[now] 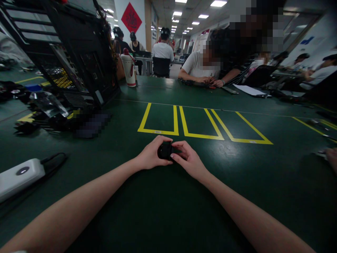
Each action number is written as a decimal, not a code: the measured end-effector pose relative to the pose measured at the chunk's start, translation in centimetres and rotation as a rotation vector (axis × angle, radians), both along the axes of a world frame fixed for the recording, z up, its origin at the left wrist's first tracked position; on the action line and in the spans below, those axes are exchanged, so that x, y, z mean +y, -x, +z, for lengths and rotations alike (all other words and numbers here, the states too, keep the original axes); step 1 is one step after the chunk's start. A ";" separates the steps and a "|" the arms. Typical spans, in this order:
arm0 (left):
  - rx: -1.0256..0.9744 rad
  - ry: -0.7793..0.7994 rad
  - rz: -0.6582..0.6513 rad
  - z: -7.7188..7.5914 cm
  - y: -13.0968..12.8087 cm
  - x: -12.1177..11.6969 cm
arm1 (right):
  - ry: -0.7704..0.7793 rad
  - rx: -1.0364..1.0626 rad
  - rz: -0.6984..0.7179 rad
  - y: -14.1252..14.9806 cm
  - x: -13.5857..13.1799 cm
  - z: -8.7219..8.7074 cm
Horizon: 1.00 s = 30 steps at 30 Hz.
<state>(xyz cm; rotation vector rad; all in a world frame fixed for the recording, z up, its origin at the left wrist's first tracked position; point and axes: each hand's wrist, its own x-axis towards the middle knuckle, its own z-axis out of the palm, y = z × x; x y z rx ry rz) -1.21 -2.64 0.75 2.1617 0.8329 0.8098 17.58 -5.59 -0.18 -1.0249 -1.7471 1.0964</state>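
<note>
Small black object, gripped from both sides by left hand and right hand, low over the green counter; contact with the surface impossible to tell. Left hand rounded into a C, thumb below and fingers above, closed about the left side of the object. Right hand half curled, thumb and fingertips set against the opposite side, with a gap behind the fingertips. Just beyond the hands, yellow tape outlines, three side by side, reaching to a thin seam. Toward the left edge, white device with an oval dark button; farther back, clear bottle with blue cap, tilted, near a tall black chassis. To the right of the chassis, upright paper cup. Across the counter, person in a white top, bent over small items, and white paper sheet. At the right edge, another person's hand, partly cut off.
</note>
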 end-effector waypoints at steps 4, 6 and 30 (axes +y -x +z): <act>-0.008 0.027 0.007 0.0 0.0 -0.1 | 0.011 -0.036 0.004 -0.1 0.0 0.2; -0.003 0.037 0.011 0.0 -0.1 -0.1 | 0.009 -0.027 0.022 -0.1 0.0 0.3; -0.006 0.017 -0.001 -0.2 0.0 0.0 | -0.030 -0.006 0.019 0.0 -0.2 0.1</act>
